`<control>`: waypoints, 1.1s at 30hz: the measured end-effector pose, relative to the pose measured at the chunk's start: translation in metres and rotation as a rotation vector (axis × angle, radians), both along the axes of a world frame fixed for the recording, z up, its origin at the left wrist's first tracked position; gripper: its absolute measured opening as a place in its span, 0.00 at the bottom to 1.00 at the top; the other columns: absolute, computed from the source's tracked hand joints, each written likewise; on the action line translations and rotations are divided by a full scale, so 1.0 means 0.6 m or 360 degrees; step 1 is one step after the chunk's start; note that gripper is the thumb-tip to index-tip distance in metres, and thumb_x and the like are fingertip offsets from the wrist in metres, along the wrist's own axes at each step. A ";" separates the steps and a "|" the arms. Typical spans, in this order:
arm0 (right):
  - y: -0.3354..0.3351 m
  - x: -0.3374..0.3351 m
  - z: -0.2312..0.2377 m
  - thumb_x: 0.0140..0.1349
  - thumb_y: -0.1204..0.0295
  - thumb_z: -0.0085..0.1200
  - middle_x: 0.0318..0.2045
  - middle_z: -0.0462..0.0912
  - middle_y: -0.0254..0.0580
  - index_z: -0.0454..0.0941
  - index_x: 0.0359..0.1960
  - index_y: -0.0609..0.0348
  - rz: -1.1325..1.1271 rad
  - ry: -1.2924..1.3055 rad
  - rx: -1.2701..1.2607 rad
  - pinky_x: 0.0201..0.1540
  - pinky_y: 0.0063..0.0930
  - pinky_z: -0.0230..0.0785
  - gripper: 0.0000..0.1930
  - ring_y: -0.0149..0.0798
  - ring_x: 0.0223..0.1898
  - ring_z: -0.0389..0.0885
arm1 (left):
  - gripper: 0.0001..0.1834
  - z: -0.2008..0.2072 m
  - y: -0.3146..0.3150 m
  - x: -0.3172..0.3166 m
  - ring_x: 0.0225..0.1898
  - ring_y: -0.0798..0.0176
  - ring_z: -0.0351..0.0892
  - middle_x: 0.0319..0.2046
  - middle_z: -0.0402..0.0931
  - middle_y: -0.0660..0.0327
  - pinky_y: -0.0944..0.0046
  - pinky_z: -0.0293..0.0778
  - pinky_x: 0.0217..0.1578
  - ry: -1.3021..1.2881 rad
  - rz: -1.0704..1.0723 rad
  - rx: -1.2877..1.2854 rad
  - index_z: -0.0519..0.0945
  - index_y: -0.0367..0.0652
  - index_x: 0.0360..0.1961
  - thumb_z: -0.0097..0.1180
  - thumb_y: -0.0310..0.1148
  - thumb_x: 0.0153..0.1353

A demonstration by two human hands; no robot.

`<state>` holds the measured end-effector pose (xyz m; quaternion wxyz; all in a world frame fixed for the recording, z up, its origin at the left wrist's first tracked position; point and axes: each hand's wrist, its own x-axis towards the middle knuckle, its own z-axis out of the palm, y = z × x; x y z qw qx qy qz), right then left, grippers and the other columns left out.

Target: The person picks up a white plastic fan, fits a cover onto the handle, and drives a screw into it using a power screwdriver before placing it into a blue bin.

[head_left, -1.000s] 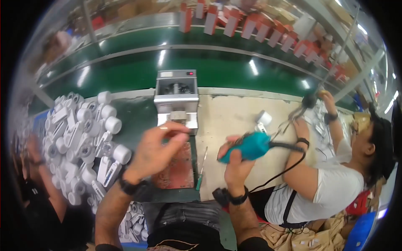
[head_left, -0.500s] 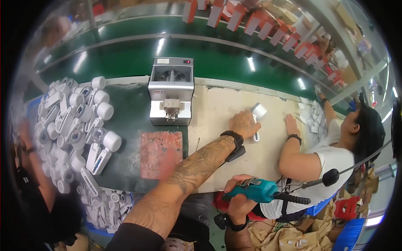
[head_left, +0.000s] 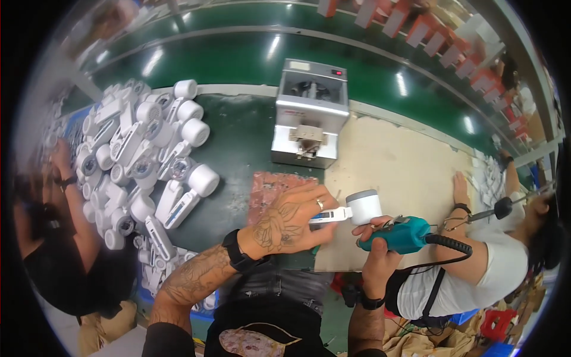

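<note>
My left hand (head_left: 291,221) is closed round the slim handle of a white handheld device (head_left: 365,209) with a drum-shaped head and grey rim. Its head points right, and part of the handle is hidden under my fingers. In my right hand (head_left: 380,265) is a teal electric screwdriver (head_left: 405,235) with a coiled black cord, held just below the device's head. My right fingertips come close to that head; I cannot tell whether they touch it. Beneath and behind my left hand lies a worn red mat (head_left: 270,184).
Similar white devices (head_left: 140,160) are heaped at the left. A silver machine (head_left: 306,128) with a clear-fronted bin stands at the back of the bench. To the right, a person in a white shirt (head_left: 470,256) works near small white parts (head_left: 491,169). Another person (head_left: 71,250) sits at far left.
My left hand has brought the white device from the right-hand bench surface back toward me, beside the screwdriver. The view has shifted, so the bench appears farther right.
</note>
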<state>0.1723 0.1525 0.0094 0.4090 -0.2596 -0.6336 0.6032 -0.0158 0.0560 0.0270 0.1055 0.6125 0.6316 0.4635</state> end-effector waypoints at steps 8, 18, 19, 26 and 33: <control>-0.018 -0.080 0.085 0.64 0.38 0.51 0.23 0.70 0.36 0.68 0.50 0.63 0.0196 0.0429 -0.0103 0.30 0.27 0.63 0.35 0.33 0.25 0.69 | 0.15 -0.034 -0.065 -0.050 0.43 0.48 0.74 0.37 0.75 0.55 0.53 0.72 0.47 -0.0015 0.0100 -0.0194 0.82 0.42 0.41 0.63 0.36 0.53; 0.026 -0.284 0.097 0.65 0.43 0.54 0.23 0.70 0.35 0.71 0.48 0.68 0.0302 0.0531 0.0251 0.29 0.26 0.64 0.33 0.32 0.25 0.70 | 0.30 -0.066 -0.071 -0.068 0.52 0.51 0.70 0.47 0.72 0.54 0.53 0.65 0.57 0.0226 0.0086 -0.0066 0.74 0.40 0.58 0.61 0.45 0.59; 0.030 -0.297 0.094 0.66 0.44 0.54 0.23 0.71 0.36 0.71 0.46 0.68 0.0285 0.0504 0.0276 0.30 0.26 0.65 0.32 0.32 0.25 0.71 | 0.30 -0.065 -0.072 -0.068 0.52 0.51 0.70 0.47 0.72 0.54 0.53 0.65 0.57 0.0221 0.0096 -0.0058 0.74 0.40 0.58 0.61 0.45 0.59; 0.045 -0.326 0.070 0.69 0.51 0.54 0.23 0.72 0.37 0.71 0.41 0.66 0.0339 0.0365 0.0177 0.30 0.26 0.66 0.24 0.34 0.25 0.72 | 0.29 -0.065 -0.071 -0.070 0.52 0.50 0.70 0.48 0.73 0.54 0.53 0.66 0.57 0.0209 0.0092 -0.0066 0.74 0.41 0.57 0.61 0.46 0.59; 0.033 -0.305 0.080 0.70 0.52 0.52 0.22 0.73 0.38 0.71 0.42 0.66 0.0412 0.0407 0.0199 0.29 0.27 0.67 0.23 0.34 0.24 0.73 | 0.27 -0.065 -0.072 -0.070 0.53 0.50 0.70 0.49 0.73 0.55 0.54 0.66 0.57 0.0209 0.0125 -0.0155 0.75 0.42 0.55 0.60 0.47 0.59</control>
